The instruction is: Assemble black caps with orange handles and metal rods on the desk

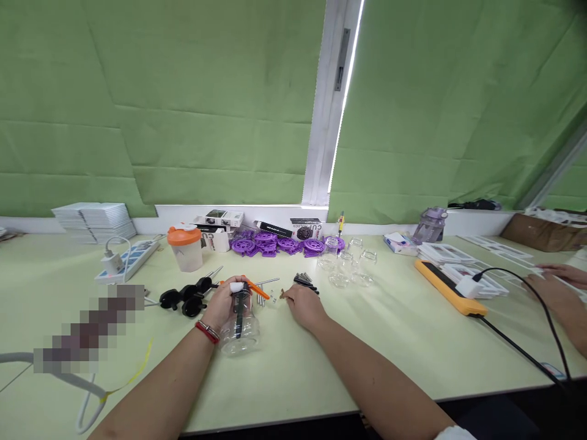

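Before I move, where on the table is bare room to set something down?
Free: the tabletop between right forearm and orange power strip; less, between clear jar and that forearm. Crowded: around the left hand and black round parts; along the back, purple plastic pieces.

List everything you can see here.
Jar: one, transparent, front centre
Curved piece: one, orange, by jar
Round parts: several, black, centre left
Metal parts: many, silver, centre
Lidded cup: one, orange-clear, left
Spoked parts: several, purple, back centre
Boxes: several, black-white, back centre
Clear vessels: four, transparent, centre right
Bottle: one, purple, back right
Flat frames: several, white, right
Extension strip: one, orange-black, right
Carton: one, brown, far right
Power strip: one, blue-white, left
Stack: one, white, back left
Stand: one, grey, front left
Sheets: several, green, background
Table: one, pale green, foreground
Co-worker's hands: two, bare, far right
Left grip: one, bare, around jar
Right grip: one, bare, near brassy pieces
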